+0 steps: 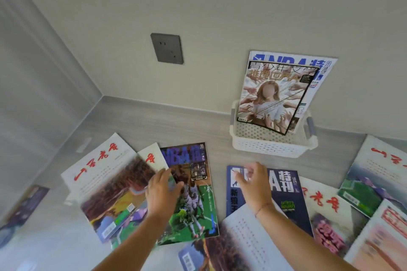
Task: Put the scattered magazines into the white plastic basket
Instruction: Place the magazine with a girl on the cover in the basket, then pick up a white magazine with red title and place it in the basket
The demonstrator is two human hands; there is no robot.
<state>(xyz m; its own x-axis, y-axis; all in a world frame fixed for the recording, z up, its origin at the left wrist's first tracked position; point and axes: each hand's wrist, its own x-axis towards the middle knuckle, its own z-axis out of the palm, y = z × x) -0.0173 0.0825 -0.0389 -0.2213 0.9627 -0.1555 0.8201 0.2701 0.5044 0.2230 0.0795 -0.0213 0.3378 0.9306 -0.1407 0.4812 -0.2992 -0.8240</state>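
The white plastic basket [267,146] stands on the floor by the wall. Two magazines stand upright in it: a literature magazine [273,99] in front of an NBA magazine [317,66]. Several magazines lie scattered on the floor. My left hand [161,193] rests flat, fingers apart, on a green-and-blue NBA magazine [196,200]. My right hand [253,185] hovers open over a dark blue NBA magazine [286,196], holding nothing. A white magazine with red script [105,180] lies left of my left hand.
More magazines lie at the right [374,174], lower right [330,222] and bottom centre [242,240]; another lies at the far left [22,211]. A grey wall socket [167,48] sits above the skirting. The room corner is at the left.
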